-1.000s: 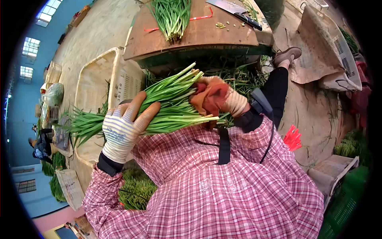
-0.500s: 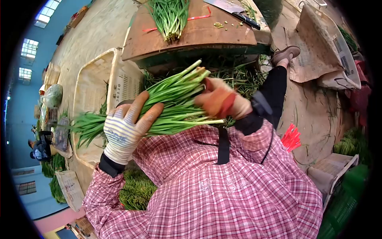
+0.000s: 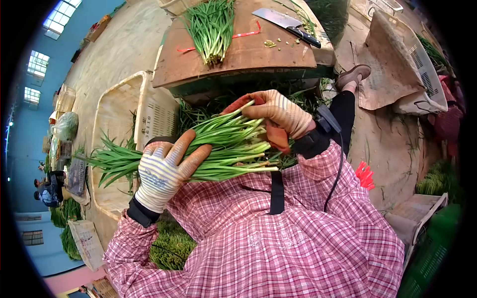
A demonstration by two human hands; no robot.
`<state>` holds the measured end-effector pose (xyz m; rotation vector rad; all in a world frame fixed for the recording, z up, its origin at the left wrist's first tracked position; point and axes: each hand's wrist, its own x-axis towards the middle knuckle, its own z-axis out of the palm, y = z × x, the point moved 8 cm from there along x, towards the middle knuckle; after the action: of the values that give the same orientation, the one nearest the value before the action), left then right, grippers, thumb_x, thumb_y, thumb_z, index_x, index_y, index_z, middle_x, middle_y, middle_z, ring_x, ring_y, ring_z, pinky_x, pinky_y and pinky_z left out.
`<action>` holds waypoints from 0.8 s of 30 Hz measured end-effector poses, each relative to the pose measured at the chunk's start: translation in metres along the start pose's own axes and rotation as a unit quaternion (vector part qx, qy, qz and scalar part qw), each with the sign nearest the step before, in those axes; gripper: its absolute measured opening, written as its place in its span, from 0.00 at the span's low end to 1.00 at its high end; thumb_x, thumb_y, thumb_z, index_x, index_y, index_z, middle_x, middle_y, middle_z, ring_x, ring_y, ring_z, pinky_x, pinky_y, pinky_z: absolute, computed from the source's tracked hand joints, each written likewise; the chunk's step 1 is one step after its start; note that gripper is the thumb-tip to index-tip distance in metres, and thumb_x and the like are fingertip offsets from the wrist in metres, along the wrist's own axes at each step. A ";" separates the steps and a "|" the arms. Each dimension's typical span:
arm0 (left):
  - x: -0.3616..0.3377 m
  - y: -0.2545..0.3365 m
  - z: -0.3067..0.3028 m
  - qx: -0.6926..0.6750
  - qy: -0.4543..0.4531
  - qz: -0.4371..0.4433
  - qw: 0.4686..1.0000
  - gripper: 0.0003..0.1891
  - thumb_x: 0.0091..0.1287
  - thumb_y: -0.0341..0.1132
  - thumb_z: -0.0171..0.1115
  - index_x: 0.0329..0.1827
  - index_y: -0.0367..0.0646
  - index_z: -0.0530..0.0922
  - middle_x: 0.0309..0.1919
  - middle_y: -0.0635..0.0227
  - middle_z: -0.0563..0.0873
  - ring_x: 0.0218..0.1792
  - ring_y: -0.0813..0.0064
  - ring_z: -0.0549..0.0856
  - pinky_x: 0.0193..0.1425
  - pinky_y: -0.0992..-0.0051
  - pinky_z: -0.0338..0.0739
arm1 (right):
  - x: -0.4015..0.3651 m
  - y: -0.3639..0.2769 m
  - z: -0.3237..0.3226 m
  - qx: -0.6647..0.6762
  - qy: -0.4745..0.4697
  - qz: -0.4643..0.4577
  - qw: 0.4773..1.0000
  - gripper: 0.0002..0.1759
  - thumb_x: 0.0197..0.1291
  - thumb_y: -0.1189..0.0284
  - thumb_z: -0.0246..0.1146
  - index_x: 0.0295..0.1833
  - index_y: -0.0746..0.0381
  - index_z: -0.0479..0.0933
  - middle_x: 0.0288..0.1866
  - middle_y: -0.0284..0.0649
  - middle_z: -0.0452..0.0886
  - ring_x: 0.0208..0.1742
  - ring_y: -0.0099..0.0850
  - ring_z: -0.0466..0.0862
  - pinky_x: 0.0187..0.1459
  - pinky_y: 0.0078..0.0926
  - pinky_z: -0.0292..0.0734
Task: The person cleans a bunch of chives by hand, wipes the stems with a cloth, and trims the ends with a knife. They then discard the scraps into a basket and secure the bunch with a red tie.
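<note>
A bunch of garlic chives (image 3: 223,144) lies across my lap, leaves to the left and pale stem ends to the right. My left hand (image 3: 166,166), in a striped glove with brown-stained fingers, is closed around its middle. Over the stem ends, my right hand (image 3: 278,111), gloved the same way, is bent with a red-orange cloth (image 3: 278,138) in it. Its thumb and fingertips touch the upper stems. Part of the cloth shows behind the stems. On the brown board (image 3: 288,57) ahead rests another chive bunch (image 3: 211,32), over a red tie strip (image 3: 247,34).
A knife (image 3: 288,25) and cut stem bits lie on the board. Beside it on the left stands a white plastic crate (image 3: 144,99). Loose greens (image 3: 198,111) fill the space under the board. Right of me are red strips (image 3: 364,176) and a cloth-draped crate (image 3: 432,74).
My right hand has moved slightly up and its motion blur is gone; the cloth now shows on both sides of it. My left hand keeps its hold, shifted a little down and right.
</note>
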<state>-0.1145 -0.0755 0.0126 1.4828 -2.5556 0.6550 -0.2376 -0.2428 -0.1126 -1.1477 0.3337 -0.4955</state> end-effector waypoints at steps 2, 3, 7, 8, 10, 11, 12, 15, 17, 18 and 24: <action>-0.001 0.002 0.000 -0.004 -0.016 0.000 1.000 0.26 0.52 0.35 0.66 0.58 0.64 0.86 0.56 0.67 0.86 0.35 0.70 0.84 0.42 0.67 0.79 | -0.005 -0.003 -0.007 -0.076 0.044 0.044 0.995 0.14 0.64 0.68 0.69 0.51 0.65 0.87 0.44 0.35 0.90 0.35 0.19 0.84 0.38 0.19 0.79; -0.001 0.001 0.000 -0.004 -0.023 -0.001 1.000 0.25 0.53 0.35 0.66 0.58 0.64 0.86 0.56 0.67 0.86 0.35 0.70 0.84 0.42 0.67 0.79 | -0.013 -0.006 -0.019 -0.136 0.079 0.076 0.985 0.14 0.63 0.68 0.69 0.50 0.65 0.88 0.44 0.36 0.90 0.36 0.20 0.84 0.39 0.20 0.80; -0.019 -0.014 -0.001 0.018 -0.007 -0.046 0.999 0.24 0.51 0.35 0.69 0.54 0.61 0.87 0.55 0.66 0.87 0.37 0.68 0.85 0.42 0.64 0.82 | -0.037 -0.008 -0.091 0.047 0.188 0.021 0.981 0.21 0.67 0.65 0.67 0.64 0.60 0.82 0.44 0.36 0.91 0.36 0.24 0.86 0.44 0.25 0.83; -0.020 -0.014 0.000 0.011 -0.015 -0.049 0.999 0.25 0.49 0.34 0.70 0.55 0.61 0.87 0.55 0.65 0.87 0.39 0.65 0.87 0.43 0.63 0.83 | -0.035 -0.011 -0.092 0.128 0.194 -0.036 0.972 0.23 0.69 0.64 0.65 0.67 0.59 0.79 0.46 0.38 0.90 0.39 0.24 0.87 0.43 0.23 0.83; -0.016 -0.012 0.002 -0.004 -0.029 -0.055 0.998 0.27 0.47 0.34 0.72 0.56 0.61 0.86 0.56 0.62 0.87 0.45 0.59 0.89 0.43 0.61 0.84 | -0.023 -0.044 -0.045 0.162 0.144 -0.068 0.974 0.26 0.71 0.63 0.63 0.72 0.58 0.75 0.46 0.40 0.90 0.44 0.24 0.87 0.45 0.24 0.83; -0.011 -0.008 0.002 -0.014 -0.028 -0.050 0.998 0.27 0.47 0.34 0.71 0.56 0.61 0.86 0.56 0.62 0.87 0.44 0.59 0.89 0.43 0.61 0.84 | -0.019 -0.046 -0.031 0.111 0.086 -0.047 0.989 0.28 0.71 0.62 0.62 0.74 0.57 0.73 0.46 0.40 0.90 0.45 0.24 0.86 0.47 0.27 0.83; -0.004 -0.005 0.001 -0.024 -0.028 -0.045 0.998 0.27 0.48 0.34 0.71 0.56 0.61 0.86 0.56 0.62 0.87 0.44 0.59 0.89 0.42 0.61 0.84 | -0.015 -0.048 -0.016 0.058 0.028 -0.032 0.997 0.29 0.72 0.61 0.62 0.75 0.57 0.72 0.45 0.40 0.89 0.47 0.23 0.85 0.50 0.29 0.82; -0.001 -0.004 0.001 -0.036 -0.023 -0.032 0.999 0.26 0.49 0.34 0.70 0.56 0.60 0.86 0.56 0.62 0.87 0.41 0.59 0.88 0.40 0.63 0.84 | 0.004 -0.019 0.019 -0.284 -0.082 -0.064 0.953 0.22 0.65 0.64 0.68 0.61 0.63 0.84 0.33 0.36 0.86 0.31 0.21 0.81 0.35 0.25 0.78; -0.008 -0.002 0.001 -0.027 -0.029 -0.014 0.999 0.26 0.49 0.34 0.70 0.56 0.60 0.86 0.55 0.61 0.87 0.40 0.59 0.88 0.40 0.64 0.84 | -0.009 -0.010 -0.016 -0.241 -0.023 0.073 0.967 0.19 0.63 0.66 0.70 0.53 0.68 0.87 0.35 0.35 0.89 0.32 0.20 0.81 0.32 0.20 0.76; -0.011 -0.005 -0.003 -0.019 -0.048 -0.036 0.998 0.26 0.49 0.34 0.70 0.56 0.59 0.87 0.55 0.61 0.87 0.41 0.58 0.89 0.41 0.63 0.85 | -0.018 -0.015 -0.038 -0.200 0.045 0.082 0.975 0.18 0.64 0.67 0.70 0.55 0.66 0.86 0.38 0.35 0.89 0.32 0.20 0.82 0.32 0.20 0.76; -0.020 -0.013 -0.011 0.002 -0.005 -0.049 0.999 0.25 0.51 0.34 0.69 0.56 0.61 0.86 0.56 0.63 0.86 0.41 0.64 0.88 0.43 0.63 0.83 | -0.039 -0.004 -0.092 0.235 0.197 -0.011 0.952 0.28 0.72 0.60 0.64 0.71 0.63 0.75 0.47 0.32 0.84 0.36 0.21 0.78 0.39 0.17 0.76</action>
<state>-0.0942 -0.0608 0.0207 1.6040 -2.4720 0.6404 -0.3170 -0.2945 -0.1441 -0.5837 0.5160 -0.7793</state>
